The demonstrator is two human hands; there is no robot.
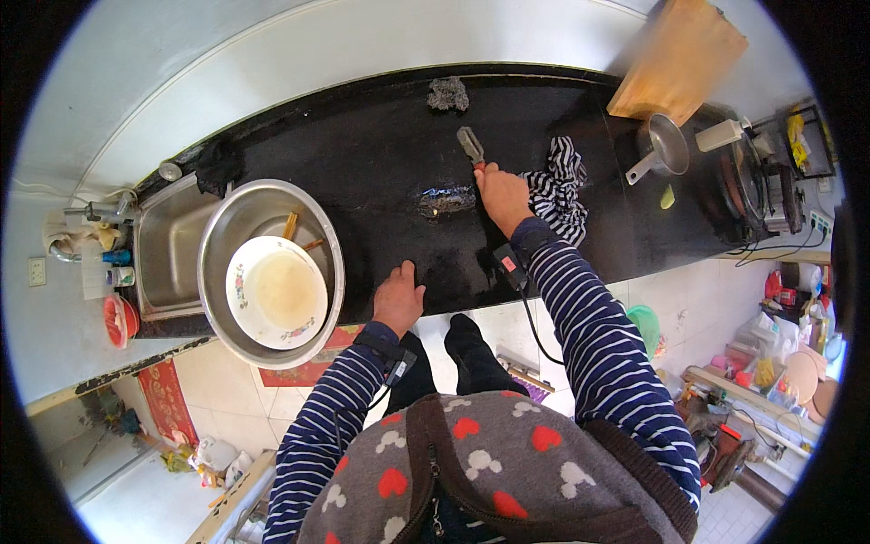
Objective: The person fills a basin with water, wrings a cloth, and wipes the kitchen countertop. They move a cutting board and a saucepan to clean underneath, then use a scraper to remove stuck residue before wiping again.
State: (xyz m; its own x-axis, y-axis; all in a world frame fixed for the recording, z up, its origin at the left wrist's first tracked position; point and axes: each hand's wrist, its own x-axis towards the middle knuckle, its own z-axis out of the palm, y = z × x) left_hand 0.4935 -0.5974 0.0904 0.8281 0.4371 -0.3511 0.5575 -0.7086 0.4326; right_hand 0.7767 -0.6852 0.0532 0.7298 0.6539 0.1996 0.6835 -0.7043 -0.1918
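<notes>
My right hand (504,198) grips the reddish handle of a peeler-like tool (470,145), whose looped grey metal head points away from me over the black countertop (380,163). Just left of that hand, a wet, dirty smear (445,200) glistens on the counter. A black-and-white striped cloth (559,194) lies crumpled to its right, partly behind the wrist. My left hand (399,299) rests on the counter's front edge, holding nothing, thumb apart from the fingers. Farther back sits a steel wool scrubber (448,94).
At left, a steel basin (334,224) overlaps the sink (163,238); inside are a floral bowl (241,299) of cloudy liquid and several chopsticks (291,226). At right are a metal saucepan (669,146), green scrap (667,197), leaning wooden cutting board (680,61), white bottle (720,134) and lidded pan (744,180).
</notes>
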